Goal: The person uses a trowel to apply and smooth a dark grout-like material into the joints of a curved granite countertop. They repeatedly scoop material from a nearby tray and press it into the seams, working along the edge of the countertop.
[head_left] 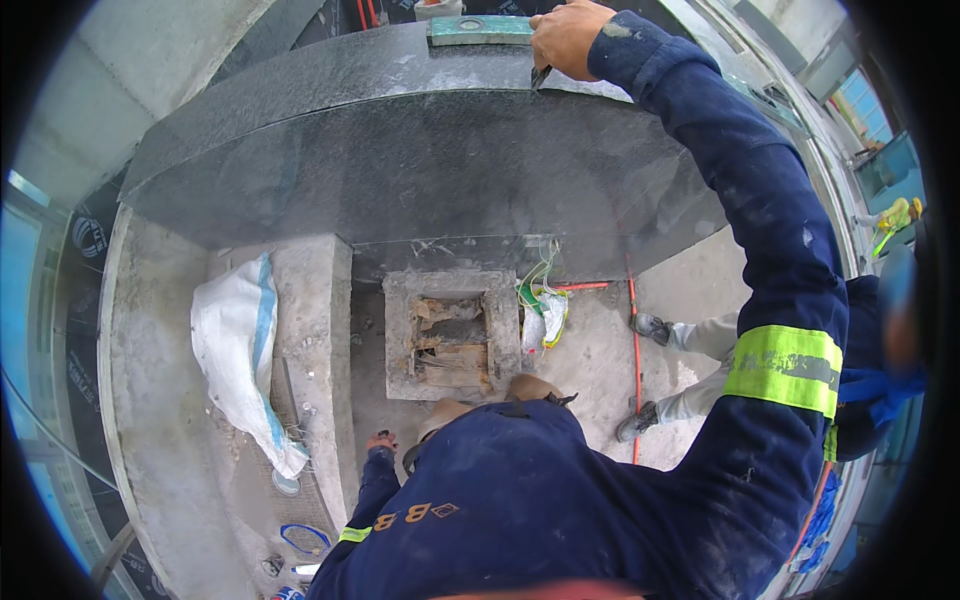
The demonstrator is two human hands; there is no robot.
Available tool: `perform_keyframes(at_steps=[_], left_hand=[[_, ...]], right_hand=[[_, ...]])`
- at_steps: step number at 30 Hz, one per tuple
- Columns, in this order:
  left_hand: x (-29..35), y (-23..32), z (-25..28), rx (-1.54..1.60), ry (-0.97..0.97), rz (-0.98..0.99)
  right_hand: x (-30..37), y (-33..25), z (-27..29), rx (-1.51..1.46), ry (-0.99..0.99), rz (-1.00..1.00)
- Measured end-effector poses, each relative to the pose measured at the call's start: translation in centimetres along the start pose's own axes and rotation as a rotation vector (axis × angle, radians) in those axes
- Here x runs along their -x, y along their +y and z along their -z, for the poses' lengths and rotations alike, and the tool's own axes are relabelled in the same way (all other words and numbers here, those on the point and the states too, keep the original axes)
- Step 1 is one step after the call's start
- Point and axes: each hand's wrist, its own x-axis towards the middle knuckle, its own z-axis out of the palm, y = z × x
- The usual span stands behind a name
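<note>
My right hand [572,40] is stretched far forward over the top edge of a dark grey stone slab [430,170]. Its fingers are closed round a small dark blade-like tool [540,77], whose tip points down at the slab's edge; its exact kind is hard to make out. Right beside these fingers, a green spirit level [480,30] lies flat on the slab's upper strip. My left hand [381,440] hangs low at my left side, near the concrete ledge, with its fingers curled. Whatever it may hold is too small to name.
A white woven sack [235,340] lies on the concrete ledge [315,340] at left. Below the slab stands a square concrete block [400,340] with a wood-lined hollow. A plastic bag [545,318] and orange hose [633,350] lie on the floor. Another person's legs [690,370] are at right.
</note>
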Motion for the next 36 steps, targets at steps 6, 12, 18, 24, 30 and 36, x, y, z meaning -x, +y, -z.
perform_keyframes(at_steps=[6,12,18,24,30,36], left_hand=[[-0.5,-1.9,-2.8,-0.093,-0.018,0.001],[-1.9,-3.8,-2.0,-0.264,-0.109,-0.074],[-1.9,-0.8,-1.3,-0.264,-0.134,-0.079],[-1.5,0.7,0.6,-0.168,0.015,0.019],[-2.9,0.3,4.0,-0.088,0.014,-0.05],[0.4,0.4,6.2,-0.076,0.013,-0.037]], right_hand=[[1.3,2.1,-3.1,-0.013,0.062,0.049],[5.2,3.6,-4.8,0.043,0.04,0.008],[9.7,3.0,-2.8,0.147,-0.296,-0.19],[15.4,-1.4,-1.8,-0.578,0.19,-0.527],[13.0,-14.2,-5.0,-1.099,0.577,-1.063],[4.9,-21.0,-9.3,-0.862,0.935,-1.246]])
